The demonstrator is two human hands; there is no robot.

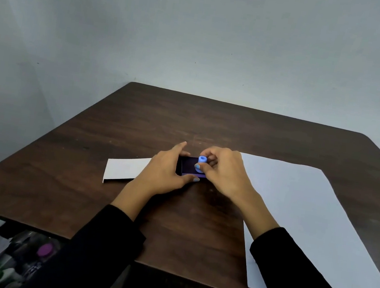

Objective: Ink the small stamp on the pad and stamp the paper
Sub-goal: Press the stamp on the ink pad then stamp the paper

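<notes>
A small light-blue stamp [202, 159] stands on the dark purple ink pad [189, 165] in the middle of the brown table [138, 121]. My right hand [225, 171] pinches the stamp from the right, pressing it on the pad's right side. My left hand [166, 168] grips the pad's left edge, thumb at the near side and forefinger at the far side. A large white sheet of paper [309, 211] lies flat to the right, partly under my right forearm.
A smaller white card or lid [122, 168] lies left of the pad, partly under my left hand. The table's near edge runs below my forearms. Below the table at the lower left sit cluttered items, one with a purple cap [45, 250].
</notes>
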